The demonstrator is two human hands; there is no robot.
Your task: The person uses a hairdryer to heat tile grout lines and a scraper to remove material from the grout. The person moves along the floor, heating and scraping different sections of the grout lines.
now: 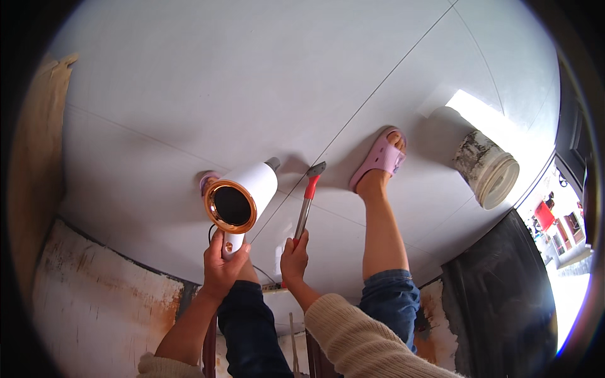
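My left hand [221, 269] is wrapped around the handle of a white hair dryer [255, 189]. Its copper-rimmed rear intake faces up at me, and the grey nozzle points away to the upper right. In my right hand [295, 260] is a scraper [307, 203] with a metal shaft, a red neck and a grey head. The scraper's head is angled away from me over the pale tiled floor [283, 85]; whether it touches the tile I cannot tell. Part of a dark cord shows beside and below the dryer's handle.
On the right lies a tipped-over, stained white plastic bucket [484, 165]. My feet wear pink slippers [380, 158], one partly behind the dryer. A wooden board [45, 123] stands at far left. Behind me are a peeling, stained wall [108, 288] and a dark panel [501, 293] beside a bright opening.
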